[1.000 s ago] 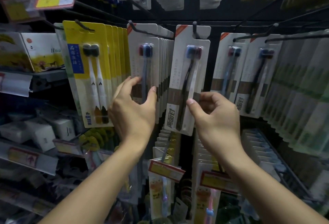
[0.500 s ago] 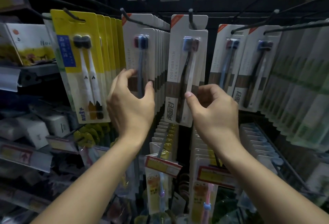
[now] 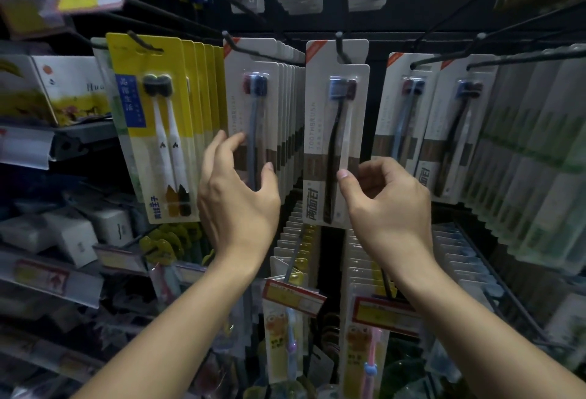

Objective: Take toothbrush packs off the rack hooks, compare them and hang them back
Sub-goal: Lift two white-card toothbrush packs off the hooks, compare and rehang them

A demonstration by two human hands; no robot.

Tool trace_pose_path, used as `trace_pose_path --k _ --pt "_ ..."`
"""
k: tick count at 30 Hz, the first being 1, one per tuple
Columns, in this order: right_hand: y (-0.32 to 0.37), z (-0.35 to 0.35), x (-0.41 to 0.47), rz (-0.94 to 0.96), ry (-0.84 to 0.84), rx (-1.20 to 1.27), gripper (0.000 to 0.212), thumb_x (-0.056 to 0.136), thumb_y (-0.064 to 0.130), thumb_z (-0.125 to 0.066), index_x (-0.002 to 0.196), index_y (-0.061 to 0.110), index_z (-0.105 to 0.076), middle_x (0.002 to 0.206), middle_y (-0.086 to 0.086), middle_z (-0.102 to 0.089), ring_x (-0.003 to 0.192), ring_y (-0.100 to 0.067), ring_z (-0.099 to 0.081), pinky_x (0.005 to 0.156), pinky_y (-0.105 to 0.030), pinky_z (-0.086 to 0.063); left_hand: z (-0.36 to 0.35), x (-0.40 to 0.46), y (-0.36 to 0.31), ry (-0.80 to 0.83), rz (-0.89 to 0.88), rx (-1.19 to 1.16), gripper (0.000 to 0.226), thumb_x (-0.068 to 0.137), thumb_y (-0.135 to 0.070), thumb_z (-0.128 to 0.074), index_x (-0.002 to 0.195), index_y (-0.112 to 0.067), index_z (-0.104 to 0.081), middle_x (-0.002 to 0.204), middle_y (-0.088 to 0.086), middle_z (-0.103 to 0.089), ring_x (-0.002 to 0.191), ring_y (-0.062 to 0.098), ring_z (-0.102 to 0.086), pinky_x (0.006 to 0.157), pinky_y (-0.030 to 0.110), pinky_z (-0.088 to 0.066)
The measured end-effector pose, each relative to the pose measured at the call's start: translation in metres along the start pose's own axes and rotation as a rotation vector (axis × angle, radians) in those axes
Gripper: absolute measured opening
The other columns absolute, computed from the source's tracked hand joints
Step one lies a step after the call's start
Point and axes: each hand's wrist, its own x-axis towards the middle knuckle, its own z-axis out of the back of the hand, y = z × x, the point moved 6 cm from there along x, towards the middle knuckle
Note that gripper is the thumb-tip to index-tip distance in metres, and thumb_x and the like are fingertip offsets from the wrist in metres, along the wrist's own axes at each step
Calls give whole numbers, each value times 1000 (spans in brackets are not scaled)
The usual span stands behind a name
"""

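Observation:
A white toothbrush pack point(image 3: 253, 104) hangs at the front of a thick stack on a black rack hook point(image 3: 233, 45). My left hand point(image 3: 237, 199) spans its lower part, fingers on the left edge and thumb on the front. One hook to the right, a single white toothbrush pack point(image 3: 329, 132) with a black and a pale brush hangs from its hook point(image 3: 341, 46). My right hand point(image 3: 387, 199) pinches its lower right edge, thumb in front and curled fingers behind. Both packs hang on their hooks.
Yellow twin-brush packs point(image 3: 149, 126) hang to the left. More white packs point(image 3: 409, 113) and pale green packs point(image 3: 532, 161) fill the hooks to the right. Red price tags point(image 3: 295, 297) and children's brush packs hang below. Shelves with boxes point(image 3: 73, 237) stand at the left.
The view has shifted a little. Both hands stay on the same two packs, and my left fingers have spread slightly along the pack's left edge.

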Motion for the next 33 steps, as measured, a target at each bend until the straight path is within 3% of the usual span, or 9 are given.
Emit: trace_pose_path --k 19,21,25,33 --pt "0 5 -3 -47 85 -32 17 95 52 -68 96 35 -64 92 13 -68 88 -10 -66 79 -37 -59 12 -10 -16 -31 -29 27 59 88 -27 -80 141 -22 -55 145 -1 -50 131 18 -53 99 45 -57" --pt "-1 6 -3 -55 97 -43 19 95 52 -67 97 34 -66 93 13 -68 89 -10 -66 80 -38 -60 16 -12 -21 -47 -34 31 57 87 -25 -80 138 -21 -55 137 -1 -48 124 15 -52 101 41 -54" --pt "-2 11 -4 -69 101 -30 19 95 53 -66 93 34 -66 91 14 -68 87 -8 -66 78 -38 -60 22 -16 -34 -79 -9 58 48 85 -21 -80 126 -20 -56 123 -4 -41 107 5 -42 90 6 -35" --pt "-7 29 -4 -85 69 -43 23 96 53 -64 94 30 -68 90 12 -68 87 -9 -65 81 -40 -59 21 -28 -70 -50 -118 14 34 82 -3 -72 111 -12 -57 110 2 -51 93 5 -46 78 6 -39"
